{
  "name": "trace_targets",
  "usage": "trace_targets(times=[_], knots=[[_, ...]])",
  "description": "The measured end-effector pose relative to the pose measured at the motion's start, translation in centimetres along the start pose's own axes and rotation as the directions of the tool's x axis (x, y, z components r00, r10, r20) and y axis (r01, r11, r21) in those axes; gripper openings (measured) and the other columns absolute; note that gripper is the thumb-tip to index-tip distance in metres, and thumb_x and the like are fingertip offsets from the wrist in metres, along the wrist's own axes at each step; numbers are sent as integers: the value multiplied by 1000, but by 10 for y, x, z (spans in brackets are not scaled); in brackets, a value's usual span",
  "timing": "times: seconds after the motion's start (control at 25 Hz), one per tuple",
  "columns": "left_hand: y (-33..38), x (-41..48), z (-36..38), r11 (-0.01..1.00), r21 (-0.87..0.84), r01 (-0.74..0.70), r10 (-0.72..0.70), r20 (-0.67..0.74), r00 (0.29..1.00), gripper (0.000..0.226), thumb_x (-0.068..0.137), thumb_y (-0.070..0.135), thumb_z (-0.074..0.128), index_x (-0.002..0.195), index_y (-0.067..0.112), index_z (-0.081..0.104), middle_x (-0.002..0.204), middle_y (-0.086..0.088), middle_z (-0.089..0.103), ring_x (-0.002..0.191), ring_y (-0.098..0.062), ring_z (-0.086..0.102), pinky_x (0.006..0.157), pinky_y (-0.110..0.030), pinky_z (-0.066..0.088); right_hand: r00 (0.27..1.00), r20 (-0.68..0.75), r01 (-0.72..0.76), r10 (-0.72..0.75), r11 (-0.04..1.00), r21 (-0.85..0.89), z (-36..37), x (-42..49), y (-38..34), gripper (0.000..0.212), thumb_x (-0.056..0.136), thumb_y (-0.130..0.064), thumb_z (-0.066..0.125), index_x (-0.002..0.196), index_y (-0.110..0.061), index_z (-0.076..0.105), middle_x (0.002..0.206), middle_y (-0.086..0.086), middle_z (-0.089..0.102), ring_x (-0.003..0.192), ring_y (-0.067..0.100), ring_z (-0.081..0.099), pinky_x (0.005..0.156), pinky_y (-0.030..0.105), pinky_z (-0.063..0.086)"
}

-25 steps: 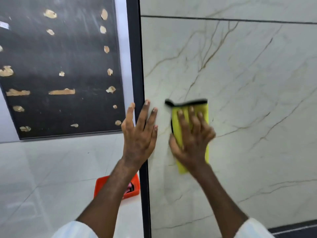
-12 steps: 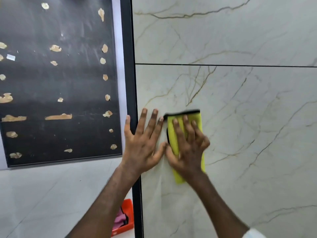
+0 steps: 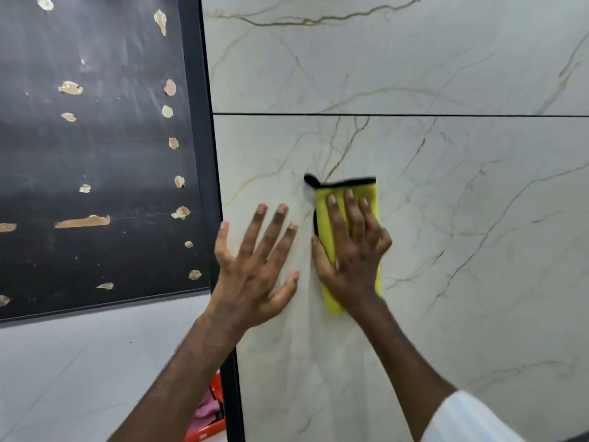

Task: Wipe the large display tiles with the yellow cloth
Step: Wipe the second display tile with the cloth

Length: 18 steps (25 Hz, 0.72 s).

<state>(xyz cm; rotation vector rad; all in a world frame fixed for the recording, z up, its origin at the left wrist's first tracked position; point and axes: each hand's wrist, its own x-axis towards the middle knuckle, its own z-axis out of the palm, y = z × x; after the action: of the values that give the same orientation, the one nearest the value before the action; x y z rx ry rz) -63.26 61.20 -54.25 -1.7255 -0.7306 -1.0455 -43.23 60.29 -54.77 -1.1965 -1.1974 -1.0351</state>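
Right hand (image 3: 350, 250): fingers straight, pressed the yellow cloth (image 3: 331, 301) flat against the lower marble tile (image 3: 462, 250). The cloth lay under the palm, its black-edged top above the fingertips (lower end showed beside the wrist).

Left hand (image 3: 255, 269): spread wide, held nothing, lay on the same tile just left of the cloth.

Black frame strip (image 3: 210, 186): stood left of that hand.

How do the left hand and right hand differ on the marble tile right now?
The left hand lies bare on the marble-look tile; the right hand presses the yellow cloth against it. The left hand's fingers are splayed wide; the right hand's lie closer together. The left hand sits nearer the black frame, the right hand farther from it. Both are flat, fingers pointing up.
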Motion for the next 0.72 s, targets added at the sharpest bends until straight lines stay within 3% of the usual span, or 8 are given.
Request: trace_targets(times=[0.12,0.32,0.4,0.56,0.72], knots=[[23,-4,9,994,-25,-109,110,62,992,80,94,55,52,163,17,37,175,-10,18,161,-32,17,120,-69,15,996,80,44,-44,999,-9,-8,-33,15,76,88,-49,60,158,-25,42,168,4,32,151,28,31,99,60,37],[21,-18,34,982,4,-191,190,107,976,87,94,60,51,165,13,30,174,-13,19,160,-40,16,122,-74,10,998,66,17,-21,998,61,-14,109,17,78,88,-51,57,161,-29,36,169,1,29,149,25,27,102,53,35],[24,-20,36,982,6,-190,189,92,978,87,95,61,50,165,13,30,173,-14,20,160,-42,18,122,-74,10,998,53,39,-41,998,46,-12,119,23,78,89,-51,57,161,-28,36,169,1,29,151,25,27,102,50,34],[21,-16,36,979,27,-204,201,88,976,86,96,60,51,164,11,32,173,-15,22,159,-43,19,121,-75,9,999,22,41,-40,998,-38,-5,-1,34,73,93,-49,59,159,-21,41,167,8,33,152,30,31,104,56,35],[49,-45,16,993,-84,-81,85,44,995,72,99,51,51,161,16,41,172,-12,26,159,-35,24,119,-70,11,985,171,-22,34,997,-72,-7,-175,35,73,94,-51,55,158,-21,36,164,11,32,148,34,31,104,61,35]])
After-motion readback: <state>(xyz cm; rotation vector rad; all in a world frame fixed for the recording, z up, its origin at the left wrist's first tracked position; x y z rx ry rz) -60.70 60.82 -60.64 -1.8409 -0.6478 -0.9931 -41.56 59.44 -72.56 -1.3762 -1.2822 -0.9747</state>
